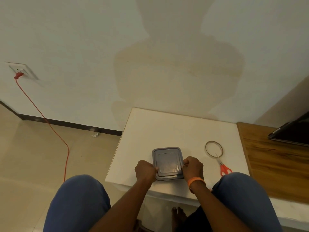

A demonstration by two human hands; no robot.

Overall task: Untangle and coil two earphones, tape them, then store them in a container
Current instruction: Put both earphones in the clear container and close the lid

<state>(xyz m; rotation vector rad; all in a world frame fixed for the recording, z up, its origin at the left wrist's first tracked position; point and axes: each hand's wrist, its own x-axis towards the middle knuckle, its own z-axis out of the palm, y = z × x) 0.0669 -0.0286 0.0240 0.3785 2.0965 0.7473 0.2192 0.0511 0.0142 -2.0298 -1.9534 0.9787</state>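
A square grey container (167, 160) with its lid on sits near the front edge of the white table (150, 129). My left hand (145, 170) grips its left edge with the thumb on the lid. At the right edge my right hand (192, 167), with an orange wristband, presses the lid with curled fingers. Through the translucent lid I cannot make out any earphones. A thin roll of tape (214, 148) lies to the right of the container, and red-handled scissors (223, 166) lie just in front of the tape.
A wooden surface (270, 164) adjoins the table on the right, carrying a dark laptop (291, 131). A red cable (50, 128) runs from a wall socket (20, 71) down across the floor at left. My knees in blue trousers flank the table's front edge.
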